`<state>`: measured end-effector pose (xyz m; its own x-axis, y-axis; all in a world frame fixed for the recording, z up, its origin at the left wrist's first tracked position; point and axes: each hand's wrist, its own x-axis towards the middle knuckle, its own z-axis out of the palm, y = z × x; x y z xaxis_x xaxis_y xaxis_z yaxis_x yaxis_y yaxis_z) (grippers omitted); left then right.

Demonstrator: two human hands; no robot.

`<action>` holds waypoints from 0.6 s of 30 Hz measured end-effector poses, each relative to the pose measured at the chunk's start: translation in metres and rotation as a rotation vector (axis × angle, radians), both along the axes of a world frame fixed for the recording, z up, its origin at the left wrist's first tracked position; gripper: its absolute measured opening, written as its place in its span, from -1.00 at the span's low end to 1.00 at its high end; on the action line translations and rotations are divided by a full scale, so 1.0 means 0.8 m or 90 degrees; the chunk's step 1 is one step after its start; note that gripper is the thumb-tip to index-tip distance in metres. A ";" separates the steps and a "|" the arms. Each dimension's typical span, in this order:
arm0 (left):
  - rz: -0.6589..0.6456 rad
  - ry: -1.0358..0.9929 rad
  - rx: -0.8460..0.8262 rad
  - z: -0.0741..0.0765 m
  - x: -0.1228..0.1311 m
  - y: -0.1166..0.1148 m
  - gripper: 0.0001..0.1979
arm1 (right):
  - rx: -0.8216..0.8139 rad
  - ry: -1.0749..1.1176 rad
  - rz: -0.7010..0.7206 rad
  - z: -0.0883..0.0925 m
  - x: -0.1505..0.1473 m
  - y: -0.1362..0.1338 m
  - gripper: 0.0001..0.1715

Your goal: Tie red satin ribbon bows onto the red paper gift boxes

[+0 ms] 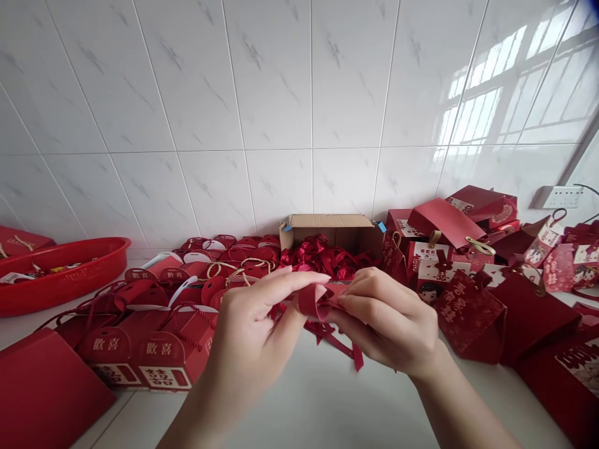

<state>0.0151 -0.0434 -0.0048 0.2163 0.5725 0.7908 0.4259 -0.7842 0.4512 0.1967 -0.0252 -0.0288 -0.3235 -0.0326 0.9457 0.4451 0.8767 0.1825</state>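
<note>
Both of my hands meet at the middle of the view over a white table [309, 405]. My left hand [255, 330] pinches a red satin ribbon [314, 302] between thumb and fingers. My right hand [390, 321] grips the same ribbon from the other side, fingers curled. Loose ribbon tails [344, 346] hang down below the hands. Behind them stands an open cardboard box [334, 227] filled with more red ribbon bows.
Red gift boxes with rope handles [159, 349] crowd the left side, and a red plastic basket [60, 268] sits far left. Folded red boxes and printed bags [472, 312] pile up on the right. A white tiled wall rises behind; a power strip [559, 196] lies at right.
</note>
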 end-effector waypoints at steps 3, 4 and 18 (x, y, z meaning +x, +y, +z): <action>-0.013 0.001 -0.006 0.000 0.000 -0.001 -0.79 | 0.000 -0.001 0.001 0.000 0.001 0.001 -0.91; -0.015 -0.004 -0.002 0.000 0.000 -0.002 -0.78 | 0.002 -0.001 0.002 0.000 0.001 0.001 -0.90; -0.120 -0.024 -0.075 0.000 0.004 -0.002 -0.85 | 0.005 0.015 0.011 0.001 0.001 -0.001 -0.93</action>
<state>0.0183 -0.0454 -0.0045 0.2992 0.6143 0.7302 0.2584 -0.7888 0.5577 0.1976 -0.0262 -0.0280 -0.3001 -0.0450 0.9529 0.4344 0.8828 0.1785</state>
